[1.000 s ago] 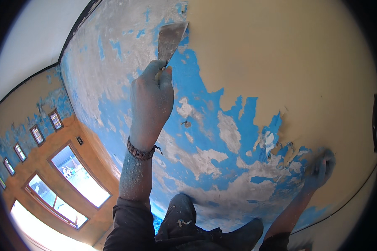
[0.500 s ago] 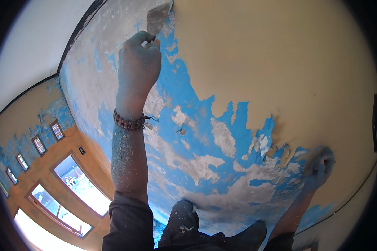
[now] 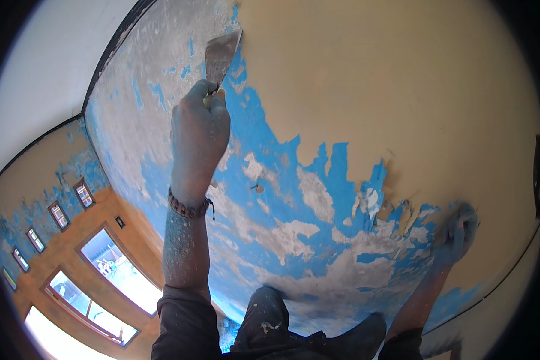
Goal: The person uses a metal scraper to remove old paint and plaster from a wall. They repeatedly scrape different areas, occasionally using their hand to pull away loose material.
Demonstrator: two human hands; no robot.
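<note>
My left hand [image 3: 201, 132], dusty with pale flecks along the forearm, grips a putty knife [image 3: 222, 57] by its handle, its wide blade against the wall where cream paint [image 3: 366, 72] borders patches of blue paint [image 3: 252, 108] and bare grey plaster [image 3: 132, 60]. Lower at the right, my right hand [image 3: 459, 234] has curled fingers against the cream wall, beside torn, curling flakes of paint [image 3: 408, 216]; whether it holds anything is hidden.
An adjoining orange and cream wall [image 3: 72, 240] at the left has several small windows [image 3: 59, 216] and large bright openings [image 3: 117, 270]. A white ceiling [image 3: 36, 72] meets it along a dark edge. My knees [image 3: 264, 306] show at the bottom. A dark cable [image 3: 504, 279] runs at lower right.
My left hand and the knife have moved left overall, rising and then coming back down along the paint edge. My right hand has shifted slightly upward against the wall.
</note>
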